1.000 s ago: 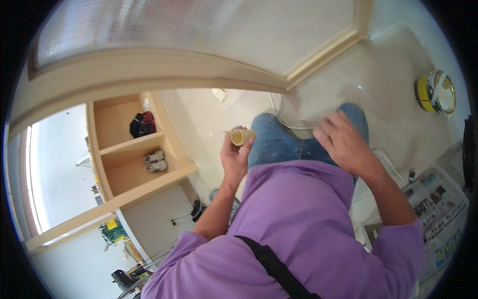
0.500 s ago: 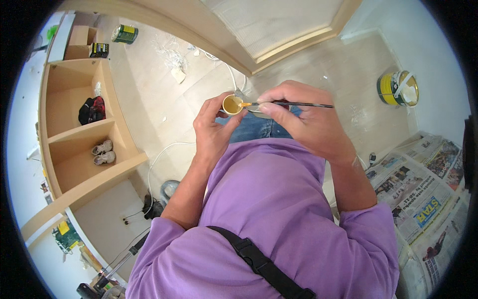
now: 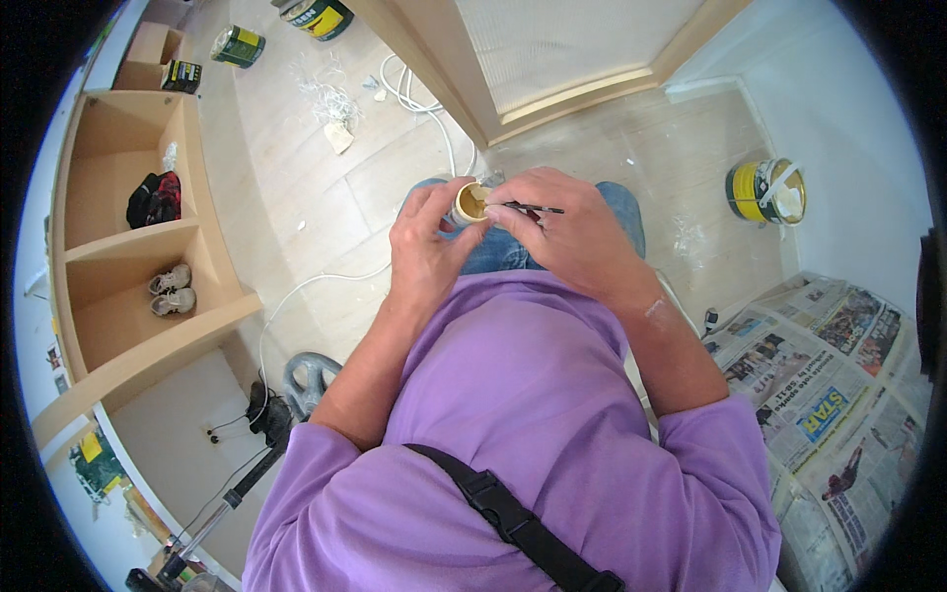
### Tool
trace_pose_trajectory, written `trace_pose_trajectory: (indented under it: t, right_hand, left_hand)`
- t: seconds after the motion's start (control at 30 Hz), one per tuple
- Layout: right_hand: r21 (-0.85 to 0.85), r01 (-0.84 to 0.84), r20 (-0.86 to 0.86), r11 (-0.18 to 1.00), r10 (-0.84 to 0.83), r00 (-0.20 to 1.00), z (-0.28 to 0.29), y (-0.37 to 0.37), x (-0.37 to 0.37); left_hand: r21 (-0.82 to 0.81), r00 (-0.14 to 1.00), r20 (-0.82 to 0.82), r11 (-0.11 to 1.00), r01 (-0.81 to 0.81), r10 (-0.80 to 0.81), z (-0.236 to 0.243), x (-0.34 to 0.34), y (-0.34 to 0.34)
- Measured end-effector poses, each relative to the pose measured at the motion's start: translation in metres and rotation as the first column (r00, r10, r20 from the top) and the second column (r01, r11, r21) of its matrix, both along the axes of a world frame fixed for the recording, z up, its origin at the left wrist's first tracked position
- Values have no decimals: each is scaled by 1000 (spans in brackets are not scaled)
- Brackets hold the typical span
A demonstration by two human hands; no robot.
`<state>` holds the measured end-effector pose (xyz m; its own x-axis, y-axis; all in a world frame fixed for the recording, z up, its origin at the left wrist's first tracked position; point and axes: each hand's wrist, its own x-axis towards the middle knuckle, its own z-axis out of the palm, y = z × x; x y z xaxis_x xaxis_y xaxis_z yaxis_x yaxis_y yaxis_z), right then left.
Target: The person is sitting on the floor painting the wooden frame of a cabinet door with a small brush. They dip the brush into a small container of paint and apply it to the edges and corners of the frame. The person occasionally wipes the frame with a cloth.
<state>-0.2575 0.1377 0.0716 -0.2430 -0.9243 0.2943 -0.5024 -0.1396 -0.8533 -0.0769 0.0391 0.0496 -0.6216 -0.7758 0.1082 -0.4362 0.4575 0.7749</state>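
Cup [image 3: 466,205] and thin brush [image 3: 538,208] meet just beyond a purple shirt [image 3: 533,385].
The left hand [image 3: 422,247] curls fingers and thumb around the small cup, its mouth facing up; the right hand [image 3: 577,232] pinches the brush between thumb and fingertips, the brush's tip hard to make out at the cup's rim. Dipping or stirring seems under way, with some yellowish paint [image 3: 474,209] apparently left inside; how much is already brushed on anywhere, I cannot tell. A wood-framed door [image 3: 582,49] stands at the far side, a tin [image 3: 743,192] at far right, newspaper [image 3: 789,355] at near right, and shoes [image 3: 173,289] in a shelf [image 3: 212,217] on the left.
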Motion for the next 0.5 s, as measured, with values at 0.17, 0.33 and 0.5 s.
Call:
trace_pose_trajectory:
  t: [0.17,0.33,0.5]
  right_hand:
    - [26,26,77,999,-28,997,3,4,3]
    - [-69,45,3,997,-45,999,1,8,-2]
    - [-102,10,-148,995,-25,989,5,10,-2]
  left_hand:
    - [21,1000,20,1000,-8,7,-3,3,-1]
    - [38,996,73,998,-54,51,-7,3,-3]
    - [55,998,8,996,-65,65,-9,3,-3]
